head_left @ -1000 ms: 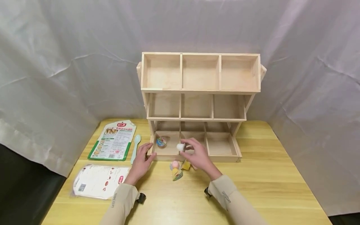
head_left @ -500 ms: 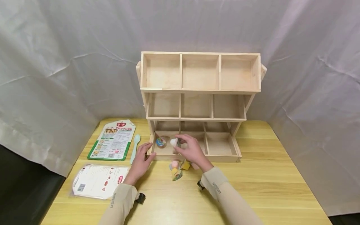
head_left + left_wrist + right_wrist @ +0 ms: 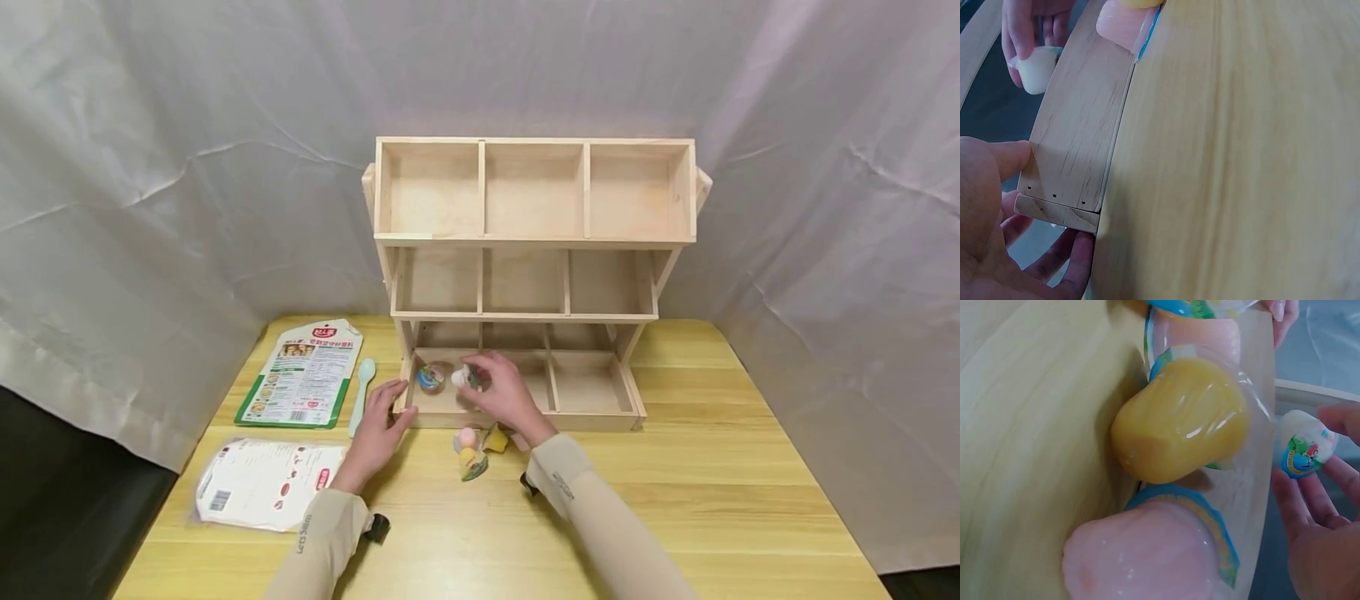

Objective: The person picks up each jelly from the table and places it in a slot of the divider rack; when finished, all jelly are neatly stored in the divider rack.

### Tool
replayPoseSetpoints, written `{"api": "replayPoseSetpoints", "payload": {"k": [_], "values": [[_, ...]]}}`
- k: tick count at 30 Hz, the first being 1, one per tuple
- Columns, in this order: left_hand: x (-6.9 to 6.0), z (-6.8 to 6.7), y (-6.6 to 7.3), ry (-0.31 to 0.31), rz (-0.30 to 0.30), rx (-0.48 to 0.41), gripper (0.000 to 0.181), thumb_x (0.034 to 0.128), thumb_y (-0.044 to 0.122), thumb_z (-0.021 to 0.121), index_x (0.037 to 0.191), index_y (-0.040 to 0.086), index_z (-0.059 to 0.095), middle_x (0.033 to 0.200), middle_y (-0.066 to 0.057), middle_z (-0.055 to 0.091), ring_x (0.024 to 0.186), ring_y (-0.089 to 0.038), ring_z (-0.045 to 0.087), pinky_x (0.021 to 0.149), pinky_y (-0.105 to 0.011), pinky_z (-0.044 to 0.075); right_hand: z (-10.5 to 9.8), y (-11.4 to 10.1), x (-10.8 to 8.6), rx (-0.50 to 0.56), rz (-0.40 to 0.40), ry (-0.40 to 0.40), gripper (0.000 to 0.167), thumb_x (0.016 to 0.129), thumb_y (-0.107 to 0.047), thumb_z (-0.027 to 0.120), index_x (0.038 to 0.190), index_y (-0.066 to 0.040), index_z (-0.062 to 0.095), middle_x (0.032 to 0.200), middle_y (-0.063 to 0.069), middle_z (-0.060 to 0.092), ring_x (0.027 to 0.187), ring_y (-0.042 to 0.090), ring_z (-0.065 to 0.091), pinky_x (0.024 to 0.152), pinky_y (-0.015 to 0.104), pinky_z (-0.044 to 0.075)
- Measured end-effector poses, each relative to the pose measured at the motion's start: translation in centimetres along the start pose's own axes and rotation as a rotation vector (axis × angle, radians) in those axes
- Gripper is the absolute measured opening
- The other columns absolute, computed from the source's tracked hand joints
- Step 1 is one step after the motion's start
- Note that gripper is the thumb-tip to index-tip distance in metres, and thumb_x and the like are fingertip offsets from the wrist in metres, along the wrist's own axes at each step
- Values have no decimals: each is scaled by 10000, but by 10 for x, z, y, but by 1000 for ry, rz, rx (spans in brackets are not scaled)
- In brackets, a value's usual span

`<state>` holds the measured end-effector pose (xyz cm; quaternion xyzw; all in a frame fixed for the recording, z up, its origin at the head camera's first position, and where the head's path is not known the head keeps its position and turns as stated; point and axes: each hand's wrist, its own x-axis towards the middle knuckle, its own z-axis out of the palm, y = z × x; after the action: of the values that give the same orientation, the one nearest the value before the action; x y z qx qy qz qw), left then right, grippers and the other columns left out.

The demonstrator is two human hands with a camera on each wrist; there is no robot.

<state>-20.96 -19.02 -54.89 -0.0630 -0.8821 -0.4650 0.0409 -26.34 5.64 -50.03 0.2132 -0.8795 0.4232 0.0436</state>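
My right hand pinches a small white jelly cup between thumb and fingers, above the bottom-left compartment of the wooden shelf. Inside that compartment lies another jelly cup with a blue printed lid, left of the held one. My left hand grips the front left corner of the bottom tray, its thumb and fingers on opposite sides of the wood. Several more jelly cups lie before the tray, including a yellow one and a pink one.
The shelf has three tiers, each split into three compartments. To its left lie a pale green spoon, a green-and-white food packet and a white packet. Grey curtains stand behind and beside the wooden table.
My right hand has carried the white jelly cup left, from near the divider to over the bottom-left compartment. My left hand has stayed at the tray's corner.
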Motion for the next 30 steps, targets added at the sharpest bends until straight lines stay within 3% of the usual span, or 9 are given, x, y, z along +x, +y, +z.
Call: {"api": "replayPoseSetpoints", "payload": {"k": [5, 13, 20, 30], "values": [[1, -1, 1, 1, 5, 9, 570, 1060, 297, 605, 1563, 94, 428, 1630, -131, 331, 1421, -373, 461, 1107, -532, 481, 4, 4, 5, -9, -11, -25, 511, 827, -144, 862, 1296, -32, 693, 1091, 92, 670, 957, 252, 669, 818, 315, 598], [2, -1, 1, -4, 9, 1, 564, 1063, 281, 601, 1562, 83, 426, 1633, -140, 322, 1431, -375, 449, 1102, -529, 488, 9, 6, 7, -47, -8, -74, 509, 825, -165, 867, 1292, -49, 702, 1158, 84, 701, 968, 239, 652, 802, 331, 578], [0, -1, 0, -4, 11, 3, 575, 1065, 307, 594, 1565, 83, 421, 1637, -146, 317, 1438, -373, 437, 1102, -530, 485, 15, 9, 7, -138, -39, -77, 473, 816, -206, 881, 1245, -71, 736, 1157, 72, 730, 1001, 250, 672, 889, 415, 565], [-2, 0, 2, 7, 12, -22, 564, 1066, 271, 596, 1564, 69, 423, 1627, -149, 325, 1418, -368, 457, 1075, -517, 501, 18, 8, 12, -233, -47, -107, 454, 820, -224, 893, 1233, -99, 749, 1227, 78, 742, 1085, 269, 687, 961, 427, 565]]}}
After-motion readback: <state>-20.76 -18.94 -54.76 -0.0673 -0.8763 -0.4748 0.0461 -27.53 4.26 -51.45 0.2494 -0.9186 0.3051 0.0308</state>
